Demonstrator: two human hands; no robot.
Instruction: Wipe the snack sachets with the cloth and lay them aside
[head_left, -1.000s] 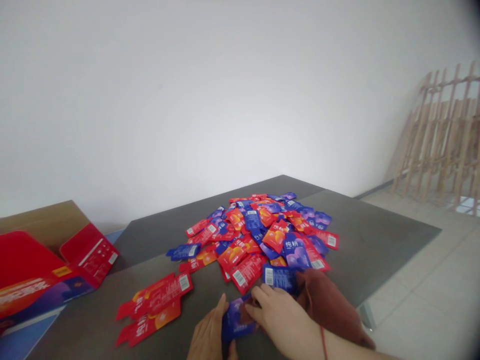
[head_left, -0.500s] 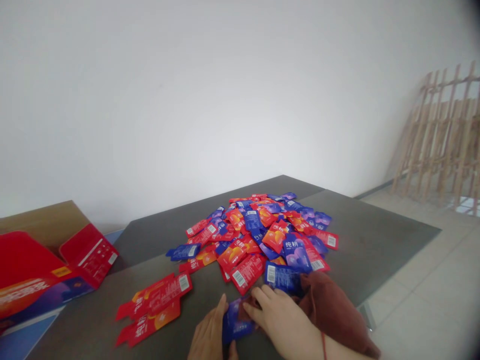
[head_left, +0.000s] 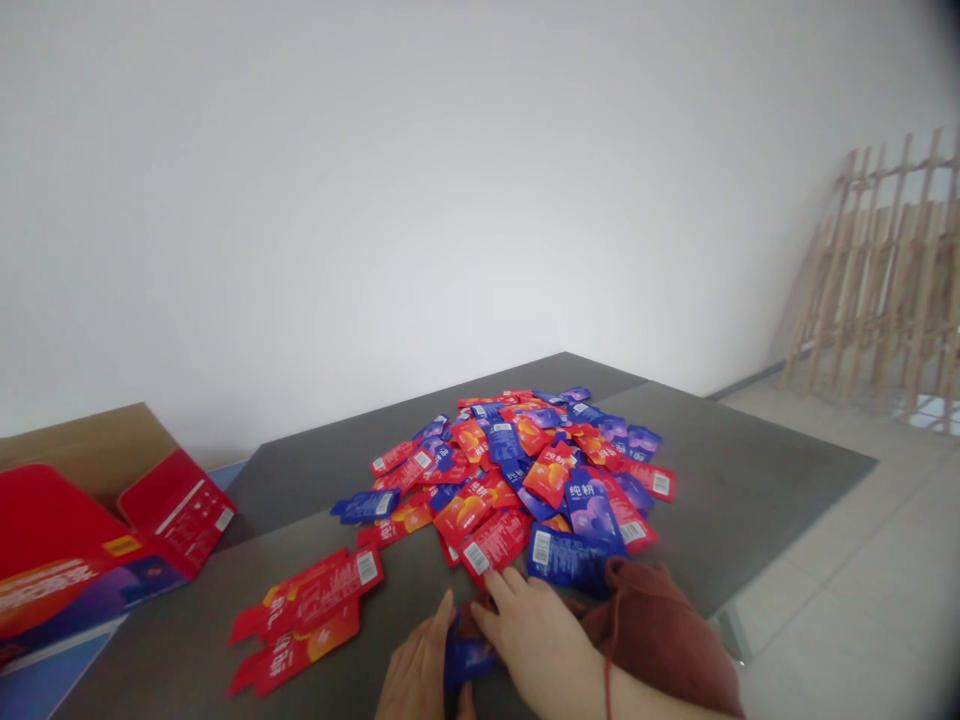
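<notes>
At the near edge of the view, my left hand [head_left: 416, 665] is closed on a blue-purple pouch [head_left: 472, 662], its thumb and fingers along the left side. My right hand [head_left: 536, 630] has its fingers bent over a brown cloth [head_left: 660, 625] and presses part of it onto that pouch. The rest of the cloth lies bunched behind the right wrist, which wears a red string. Most of the pouch is covered by the hands and cloth. Just beyond them spreads a pile of red and blue pouches [head_left: 510, 460], with a blue pouch [head_left: 574, 560] nearest the cloth.
Red pouches [head_left: 315, 615] lie side by side left of my hands. A printed red carton [head_left: 60, 560] with raised flaps stands at far left. The dark grey table [head_left: 750, 450] meets a white wall; wooden slatted frames [head_left: 885, 270] lean at far right.
My right hand has slid left with the cloth, covering more of the blue-purple pouch. The left hand keeps its place, and the pile is unchanged.
</notes>
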